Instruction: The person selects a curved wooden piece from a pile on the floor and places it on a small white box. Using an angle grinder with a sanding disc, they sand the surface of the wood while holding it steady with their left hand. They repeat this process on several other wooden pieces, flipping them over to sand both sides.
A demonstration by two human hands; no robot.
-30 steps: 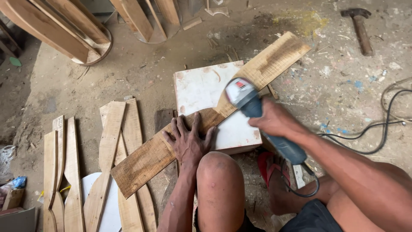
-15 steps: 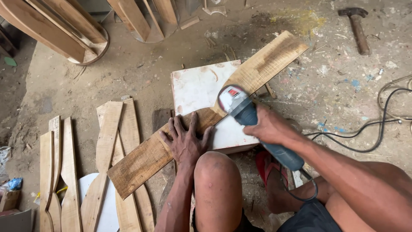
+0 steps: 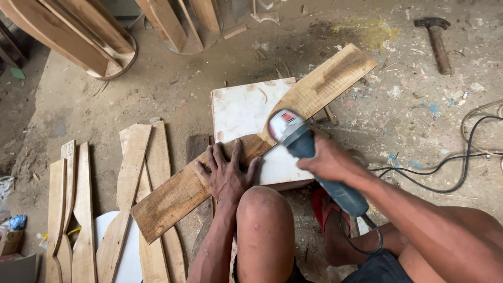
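A long wooden plank (image 3: pixel 173 196) lies diagonally across a white square block (image 3: pixel 243 107) on the dusty floor. My left hand (image 3: pixel 226 173) presses flat on the plank, fingers spread, just left of the block's near corner. A blue and grey angle grinder (image 3: pixel 309 152) is gripped in my right hand (image 3: pixel 332 162), its round head resting on the plank over the block. The grinder's black cord (image 3: pixel 445 173) trails off to the right. My bare knee (image 3: pixel 264 209) sits just below the left hand.
Several shaped wooden slats (image 3: pixel 133 178) lie on the floor at left, partly over a white round board (image 3: pixel 131 262). Curved wooden pieces (image 3: pixel 68 36) stand at the top left. A hammer (image 3: pixel 437 39) rests at the top right.
The grinder and my right hand have slid leftward and down along the plank. My left hand stays pressed on the plank.
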